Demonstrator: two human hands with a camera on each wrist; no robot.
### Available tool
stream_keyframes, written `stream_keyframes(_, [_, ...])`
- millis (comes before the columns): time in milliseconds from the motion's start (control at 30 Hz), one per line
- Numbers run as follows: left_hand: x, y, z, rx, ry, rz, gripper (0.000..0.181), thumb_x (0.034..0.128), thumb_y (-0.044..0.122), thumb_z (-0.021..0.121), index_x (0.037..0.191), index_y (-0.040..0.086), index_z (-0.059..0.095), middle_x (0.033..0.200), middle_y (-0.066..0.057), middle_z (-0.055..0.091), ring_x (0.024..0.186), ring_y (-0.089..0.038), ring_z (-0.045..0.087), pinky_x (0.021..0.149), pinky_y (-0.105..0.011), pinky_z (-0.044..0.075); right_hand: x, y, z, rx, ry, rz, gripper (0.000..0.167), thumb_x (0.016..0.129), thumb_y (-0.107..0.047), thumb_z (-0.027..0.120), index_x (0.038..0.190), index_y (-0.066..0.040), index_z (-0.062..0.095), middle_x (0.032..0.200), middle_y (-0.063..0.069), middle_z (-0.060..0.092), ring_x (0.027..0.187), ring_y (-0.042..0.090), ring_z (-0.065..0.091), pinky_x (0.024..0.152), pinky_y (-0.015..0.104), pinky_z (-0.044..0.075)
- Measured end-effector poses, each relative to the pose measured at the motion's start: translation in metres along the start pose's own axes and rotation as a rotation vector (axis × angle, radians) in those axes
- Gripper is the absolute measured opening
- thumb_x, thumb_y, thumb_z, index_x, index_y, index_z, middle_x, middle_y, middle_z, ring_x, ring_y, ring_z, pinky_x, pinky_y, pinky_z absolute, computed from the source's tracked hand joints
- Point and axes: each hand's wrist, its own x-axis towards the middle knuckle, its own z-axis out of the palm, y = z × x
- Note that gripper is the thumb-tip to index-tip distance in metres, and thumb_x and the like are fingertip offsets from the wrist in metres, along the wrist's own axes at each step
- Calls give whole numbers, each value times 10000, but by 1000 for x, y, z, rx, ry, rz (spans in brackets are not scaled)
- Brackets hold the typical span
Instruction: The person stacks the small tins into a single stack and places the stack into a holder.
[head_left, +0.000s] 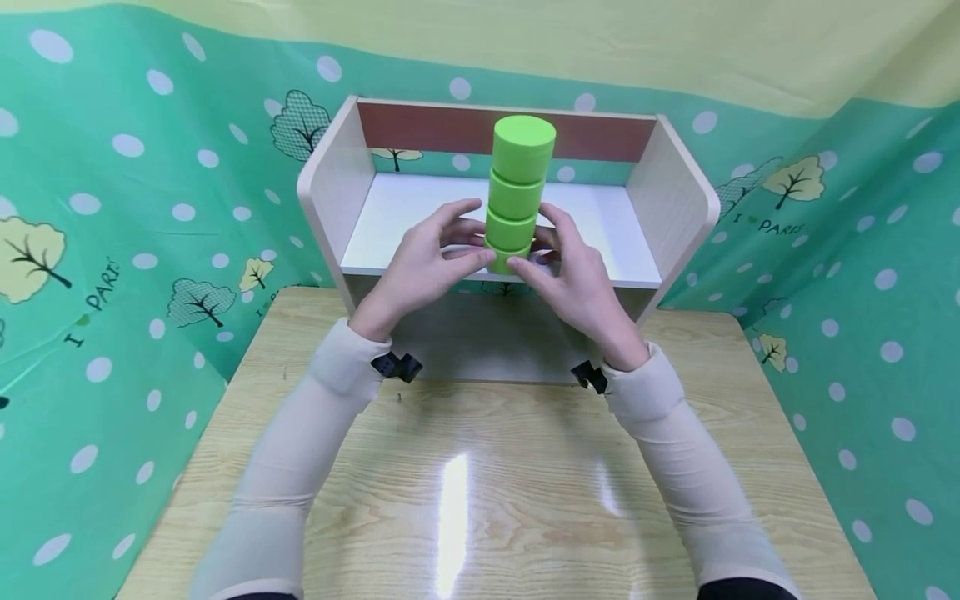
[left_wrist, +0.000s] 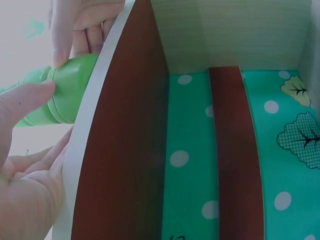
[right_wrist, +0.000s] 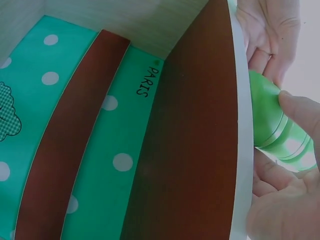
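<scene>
A tall stack of several green cylinders [head_left: 513, 200] stands upright at the front of the white upper shelf [head_left: 435, 200]. My left hand [head_left: 431, 258] holds its lowest part from the left, thumb at the front and fingers curling behind. From the right, my right hand [head_left: 568, 271] grips the same base, its thumb on the near side. In the left wrist view the bottom green cylinder [left_wrist: 75, 87] sits at the shelf edge between the two thumbs. The right wrist view shows the cylinder [right_wrist: 267, 110] close to the shelf's front edge, fingers on both sides.
The shelf unit has raised side panels [head_left: 678, 196] and a brown back rail [head_left: 435, 127]. It stands on a wooden table [head_left: 375, 483]. Below the upper shelf is a lower compartment [head_left: 487, 333]. Green dotted cloth [head_left: 150, 208] hangs behind and at both sides.
</scene>
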Motion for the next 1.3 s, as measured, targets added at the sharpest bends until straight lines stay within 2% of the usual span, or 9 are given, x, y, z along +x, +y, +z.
stream_keyframes(200, [3, -1, 2, 21, 38, 3, 682, 908, 156, 765, 1482, 32, 418, 1201, -79, 657, 1059, -163, 651, 918, -272, 558, 1, 2, 2, 24, 75, 29, 732, 913, -161, 756, 1505, -69, 336, 1170, 110, 629, 968, 173, 651, 834, 285, 579])
stream_keyframes(400, [5, -1, -1, 49, 63, -40, 683, 895, 156, 779, 1475, 69, 429, 1163, -76, 656, 1034, -177, 657, 901, -282, 566, 3, 2, 3, -1, 103, 40, 687, 913, -106, 747, 1482, -46, 365, 1062, 137, 620, 910, 202, 650, 824, 310, 587])
stream_keyframes(633, [6, -1, -1, 1, 45, -47, 707, 888, 158, 786, 1482, 61, 415, 1210, -86, 653, 1071, -183, 648, 917, -296, 562, 0, 4, 3, 12, 117, 57, 666, 926, -70, 722, 1480, -38, 355, 1150, 153, 637, 994, 220, 665, 880, 299, 575])
stream_keyframes(900, [4, -2, -1, -26, 54, -44, 719, 878, 165, 798, 1484, 93, 418, 1283, -97, 630, 1133, -168, 631, 954, -279, 539, -3, 3, 2, 45, 83, 43, 656, 945, -56, 693, 1491, -22, 332, 1274, 176, 633, 1077, 241, 665, 940, 285, 549])
stream_keyframes(1100, [4, -2, -2, -48, 39, -62, 756, 871, 167, 804, 1502, 88, 394, 1352, -111, 593, 1196, -172, 600, 983, -273, 520, -3, 3, 1, 15, 68, 30, 661, 950, -79, 693, 1490, -3, 319, 1316, 179, 621, 1087, 239, 667, 945, 289, 547])
stream_keyframes(1300, [2, -4, -2, -37, 31, -74, 782, 867, 180, 810, 1515, 90, 381, 1413, -121, 550, 1241, -171, 571, 1001, -267, 505, -4, 3, 1, -14, 30, 50, 676, 959, -114, 689, 1506, -20, 303, 1373, 168, 587, 1137, 253, 646, 969, 325, 539])
